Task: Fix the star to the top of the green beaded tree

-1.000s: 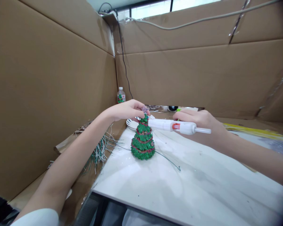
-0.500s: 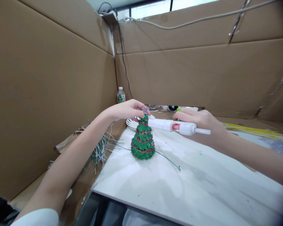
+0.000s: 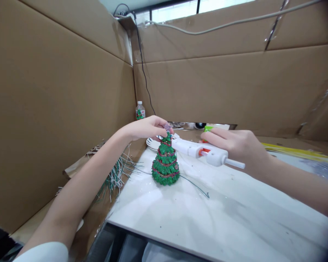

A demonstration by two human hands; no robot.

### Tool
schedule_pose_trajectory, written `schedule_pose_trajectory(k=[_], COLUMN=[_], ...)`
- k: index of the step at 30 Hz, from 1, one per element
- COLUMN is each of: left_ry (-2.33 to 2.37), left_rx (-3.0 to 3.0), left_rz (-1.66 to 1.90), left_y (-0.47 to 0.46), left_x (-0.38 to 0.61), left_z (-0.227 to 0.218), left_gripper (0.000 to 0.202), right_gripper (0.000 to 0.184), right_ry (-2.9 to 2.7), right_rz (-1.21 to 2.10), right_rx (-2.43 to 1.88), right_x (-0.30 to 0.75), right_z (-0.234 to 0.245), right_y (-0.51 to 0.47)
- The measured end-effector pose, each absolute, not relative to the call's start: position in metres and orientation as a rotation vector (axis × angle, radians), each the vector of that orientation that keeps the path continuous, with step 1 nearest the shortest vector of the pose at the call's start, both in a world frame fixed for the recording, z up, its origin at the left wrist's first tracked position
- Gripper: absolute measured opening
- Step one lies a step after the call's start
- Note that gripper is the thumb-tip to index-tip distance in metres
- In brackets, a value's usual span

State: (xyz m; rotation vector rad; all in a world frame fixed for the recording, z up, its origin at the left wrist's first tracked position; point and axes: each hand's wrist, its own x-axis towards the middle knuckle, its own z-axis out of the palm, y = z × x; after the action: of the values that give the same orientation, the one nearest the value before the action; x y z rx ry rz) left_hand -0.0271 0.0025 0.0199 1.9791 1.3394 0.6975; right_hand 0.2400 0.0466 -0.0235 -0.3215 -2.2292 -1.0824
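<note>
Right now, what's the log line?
left hand: at top of tree | right hand: holding glue gun | glue gun: tip near tree | tree: upright on table

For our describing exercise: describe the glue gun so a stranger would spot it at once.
On the white tabletop, find the glittery green tree. Right of its top, the right hand holds the glue gun. Unlike the tree, it is smooth and white, with a clear stick poking from its back.

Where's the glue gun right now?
Head view: the glue gun is in the right hand, just right of the green tree, pointing toward its top.
</note>
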Motion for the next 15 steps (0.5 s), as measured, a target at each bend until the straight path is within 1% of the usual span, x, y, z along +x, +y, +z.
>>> schedule_pose_trajectory(k=[4,8,12,15], left_ry=[1.355,1.349,1.34,1.327], left_rx=[1.988,1.985,1.98,1.981], left_rz=[0.696,0.695,0.701,0.713], left_y=[0.0026,0.0033,0.0026,0.0013], left_x=[-0.027,-0.0273,-0.0261,-0.025], left_z=[0.0201,0.0203,0.0204,0.0202], left_gripper=[0.025,0.025,0.024,0.023], right_gripper=[0.019,0.02,0.024,0.024], right_ry=[-2.186,-2.198,-2.253,-2.358], right_rz=[-1.17,-1.182,-1.106,-0.968], right_rx=[-0.321,-0.331,-0.399,-0.438], right_x=[0.2394,0.2386,0.2392,0.2418], right_z=[-0.0255,-0.0262,-0.0259,-0.0256], right_y=[0.0453,0.0431,0.0415,0.0426])
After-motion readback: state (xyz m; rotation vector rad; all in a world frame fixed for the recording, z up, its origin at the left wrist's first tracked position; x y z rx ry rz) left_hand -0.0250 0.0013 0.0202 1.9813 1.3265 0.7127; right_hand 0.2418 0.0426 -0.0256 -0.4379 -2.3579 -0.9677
